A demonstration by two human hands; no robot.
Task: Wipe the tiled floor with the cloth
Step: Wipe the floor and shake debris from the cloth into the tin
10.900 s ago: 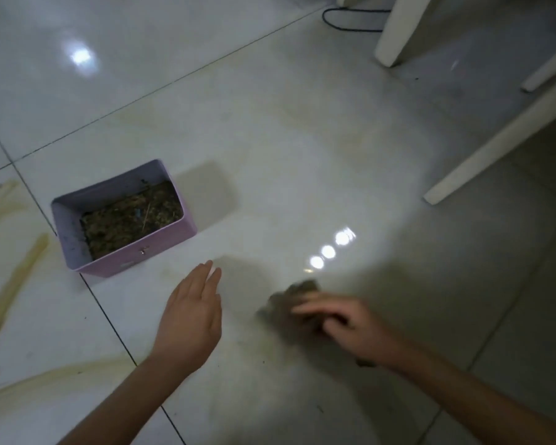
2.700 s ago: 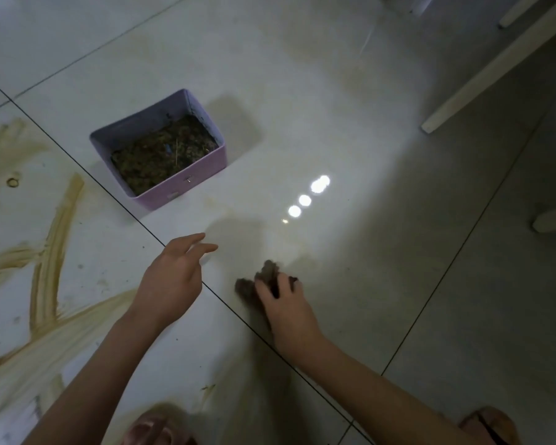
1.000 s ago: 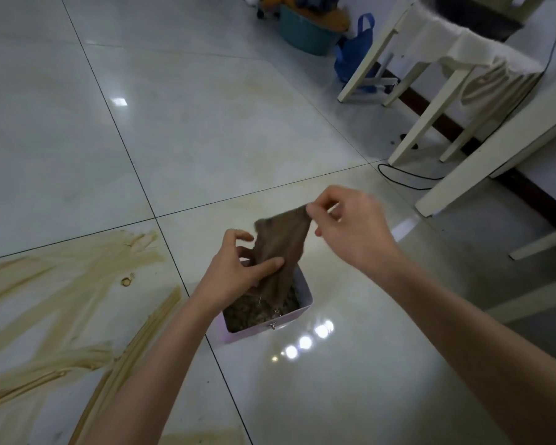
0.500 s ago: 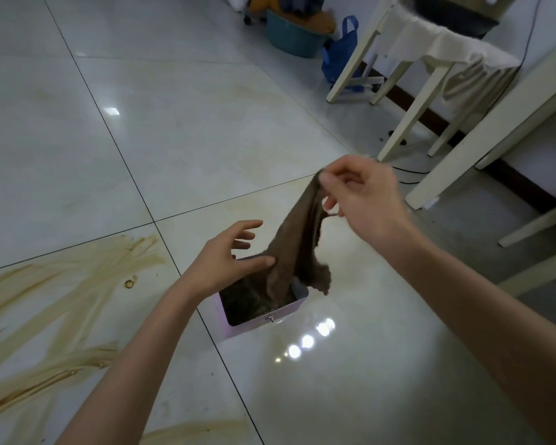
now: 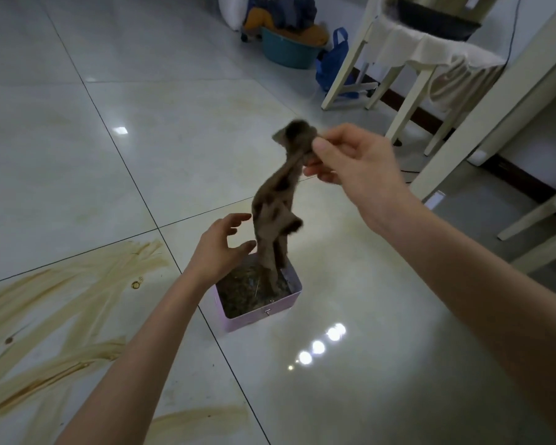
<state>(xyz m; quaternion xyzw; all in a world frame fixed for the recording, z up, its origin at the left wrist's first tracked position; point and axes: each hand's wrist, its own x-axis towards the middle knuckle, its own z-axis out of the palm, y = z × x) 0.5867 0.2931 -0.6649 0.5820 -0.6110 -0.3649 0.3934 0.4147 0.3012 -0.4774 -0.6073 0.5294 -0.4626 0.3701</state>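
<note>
Just above the pink box (image 5: pixel 260 317) of debris, my left hand (image 5: pixel 220 248) hovers with fingers relaxed and spread beside the cloth (image 5: pixel 275 213), a limp, blotchy brown rag twisted into a strip dangling over the box, its top pinched in my right hand (image 5: pixel 350 162).

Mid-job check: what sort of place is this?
Likely a room in a home: glossy tiled floor, a white chair, and a basin of clothes near the wall.

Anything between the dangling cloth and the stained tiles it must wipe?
The cloth, pinched by the right hand, hangs over the lilac box; the left hand is beside it, toward the streaks. Nothing else visible intervenes.
</note>
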